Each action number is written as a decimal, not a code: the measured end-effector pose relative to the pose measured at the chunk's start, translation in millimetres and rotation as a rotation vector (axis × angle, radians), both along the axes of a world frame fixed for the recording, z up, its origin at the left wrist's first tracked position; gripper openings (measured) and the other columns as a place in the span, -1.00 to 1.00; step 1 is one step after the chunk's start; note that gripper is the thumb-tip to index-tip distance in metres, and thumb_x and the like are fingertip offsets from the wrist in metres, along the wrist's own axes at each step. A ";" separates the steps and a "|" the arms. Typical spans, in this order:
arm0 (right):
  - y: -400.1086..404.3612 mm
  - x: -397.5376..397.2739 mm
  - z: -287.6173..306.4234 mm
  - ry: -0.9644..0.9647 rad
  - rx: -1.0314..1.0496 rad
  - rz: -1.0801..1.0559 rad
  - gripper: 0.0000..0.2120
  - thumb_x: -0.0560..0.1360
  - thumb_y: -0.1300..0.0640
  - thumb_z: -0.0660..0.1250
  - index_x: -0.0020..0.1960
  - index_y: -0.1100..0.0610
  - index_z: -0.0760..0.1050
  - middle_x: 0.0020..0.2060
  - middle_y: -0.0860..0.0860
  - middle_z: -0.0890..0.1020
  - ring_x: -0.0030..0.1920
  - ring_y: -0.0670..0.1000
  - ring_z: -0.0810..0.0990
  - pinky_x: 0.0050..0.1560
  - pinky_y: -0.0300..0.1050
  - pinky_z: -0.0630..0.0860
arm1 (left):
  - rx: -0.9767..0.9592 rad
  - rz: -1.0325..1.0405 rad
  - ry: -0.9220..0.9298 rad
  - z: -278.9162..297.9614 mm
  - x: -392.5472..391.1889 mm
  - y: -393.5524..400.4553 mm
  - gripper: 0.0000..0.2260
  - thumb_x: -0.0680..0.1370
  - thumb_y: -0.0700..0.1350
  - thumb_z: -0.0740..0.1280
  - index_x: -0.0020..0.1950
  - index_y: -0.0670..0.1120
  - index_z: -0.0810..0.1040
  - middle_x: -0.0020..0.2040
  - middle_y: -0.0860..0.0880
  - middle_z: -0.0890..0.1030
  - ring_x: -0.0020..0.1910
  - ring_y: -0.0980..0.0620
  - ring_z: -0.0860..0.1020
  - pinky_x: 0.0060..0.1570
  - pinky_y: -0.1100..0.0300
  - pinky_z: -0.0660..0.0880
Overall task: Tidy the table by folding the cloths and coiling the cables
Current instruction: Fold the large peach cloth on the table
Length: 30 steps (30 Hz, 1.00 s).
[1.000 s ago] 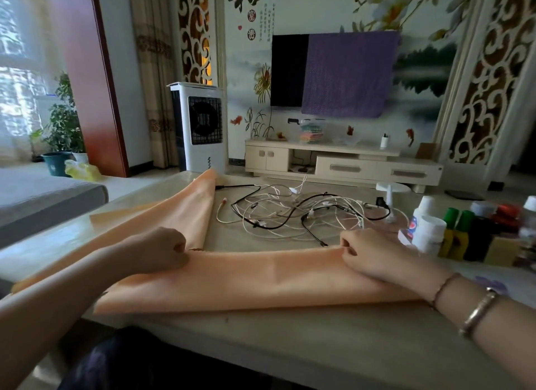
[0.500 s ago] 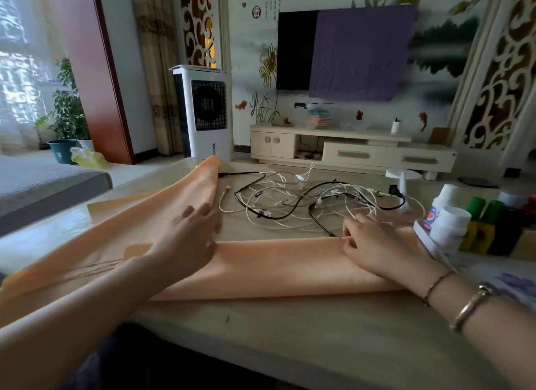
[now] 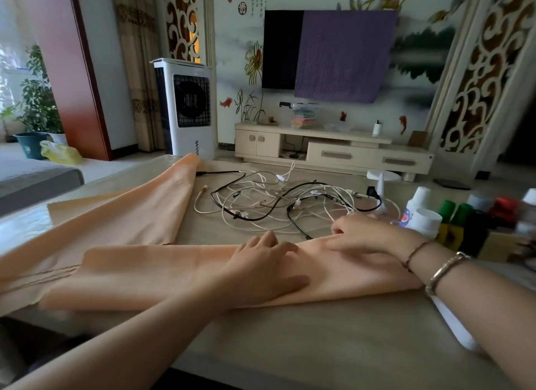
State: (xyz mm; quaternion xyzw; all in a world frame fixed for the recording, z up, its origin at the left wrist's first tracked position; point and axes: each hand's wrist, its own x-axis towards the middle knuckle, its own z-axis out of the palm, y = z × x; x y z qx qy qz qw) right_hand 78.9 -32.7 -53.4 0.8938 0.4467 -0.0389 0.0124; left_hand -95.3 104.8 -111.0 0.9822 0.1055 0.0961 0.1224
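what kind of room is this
Most likely a home living room: a wall-mounted TV half covered by a purple cloth hangs above a low TV cabinet, and an air cooler stands by curtains.

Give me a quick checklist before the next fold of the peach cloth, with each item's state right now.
1. Left hand flat on the peach cloth, holding the fold down: ok.
2. Right hand at the cloth's far right edge, fingers curled on it: ok; the exact grip cannot be told.
3. Folded strip flat on the table: ok.
4. Cloth's left part tidy: not ok; it spreads unfolded toward the far corner.
5. Cables clear of the cloth: not ok; a black one touches its far edge.
6. White bottles clear of the right hand: cannot tell; they stand close.
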 end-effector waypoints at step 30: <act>65.4 -106.9 10.5 1.372 0.654 -0.214 -0.86 0.63 0.16 0.09 0.10 0.21 0.35 -0.17 0.24 0.66 -0.18 0.14 0.66 -0.22 -0.09 0.61 | -1.196 0.590 -0.108 50.5 -79.5 47.3 -0.45 0.45 0.37 0.25 -0.07 -0.15 0.52 -0.29 -0.08 0.53 -0.46 0.03 0.49 -0.48 0.30 0.43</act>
